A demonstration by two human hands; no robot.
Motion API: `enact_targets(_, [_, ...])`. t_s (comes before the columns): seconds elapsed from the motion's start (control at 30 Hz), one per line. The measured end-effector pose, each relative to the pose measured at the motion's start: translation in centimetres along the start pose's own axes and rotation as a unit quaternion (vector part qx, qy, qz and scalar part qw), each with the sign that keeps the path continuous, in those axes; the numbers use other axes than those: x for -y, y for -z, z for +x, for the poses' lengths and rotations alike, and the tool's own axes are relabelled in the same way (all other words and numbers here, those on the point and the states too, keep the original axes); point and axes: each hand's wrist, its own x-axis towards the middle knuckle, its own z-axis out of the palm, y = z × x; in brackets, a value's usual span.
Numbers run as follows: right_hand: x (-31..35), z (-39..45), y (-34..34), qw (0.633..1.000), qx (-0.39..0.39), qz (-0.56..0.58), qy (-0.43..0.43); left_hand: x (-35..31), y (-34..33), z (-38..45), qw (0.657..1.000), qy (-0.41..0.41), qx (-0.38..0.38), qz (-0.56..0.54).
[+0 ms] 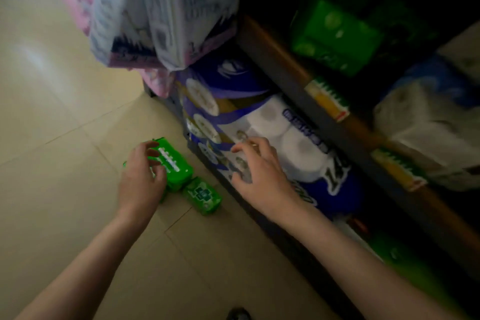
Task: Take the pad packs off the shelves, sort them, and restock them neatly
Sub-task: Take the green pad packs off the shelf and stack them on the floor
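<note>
Two glossy green plastic pad packs lie on beige floor tiles; left hand fingers curl on one, right hand fingers spread empty.

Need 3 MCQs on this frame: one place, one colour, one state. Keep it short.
1. Where do the small pad packs lie?
A. on the floor tiles by the shelf base
B. on the upper shelf
C. in a basket

2. What colour are those packs?
A. pink
B. green
C. blue

3. What is the right hand doing?
A. gripping a green pack
B. resting flat on the floor
C. held open, fingers spread, in front of the tissue-roll pack

Answers: 1 A, they sit on the floor under the left hand; 2 B, bright green wrappers; 3 C, nothing shows in its fingers.
</note>
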Motion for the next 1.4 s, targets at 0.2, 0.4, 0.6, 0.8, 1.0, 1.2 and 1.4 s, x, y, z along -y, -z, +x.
enact_targets(0.2, [-1.1,-6.4,8.5,0.997,-0.078,-0.005,-0.005,-11.2,-1.4,-4.4,0.990,-0.136,0.031,-0.009])
enact_targets(0.4, [-8.9,-16.4,12.3,0.989,-0.127,-0.057,-0.060,-18.1,-6.8,-13.7,0.979,-0.185,0.082,0.002])
enact_targets(0.6, [-20.4,-25.0,19.6,0.938,-0.256,-0.194,-0.132,-25.5,-13.0,-22.2,0.969,-0.212,0.126,0.025])
enact_targets(0.8, [-25.9,-23.0,24.7,0.924,-0.257,-0.119,-0.256,-30.3,-17.1,-25.0,0.966,-0.207,0.157,-0.007])
enact_targets(1.0, [-26.3,-19.0,22.1,0.884,-0.262,0.020,-0.386,-31.6,-19.4,-23.6,0.947,-0.266,0.176,-0.017])
enact_targets(1.2, [-27.1,-17.2,23.4,0.857,-0.304,0.046,-0.414,-32.2,-20.8,-21.6,0.937,-0.258,0.225,-0.073])
enact_targets(1.4, [-27.0,-17.4,23.0,0.811,-0.466,0.073,-0.345,-32.4,-22.2,-20.3,0.925,-0.249,0.281,-0.049])
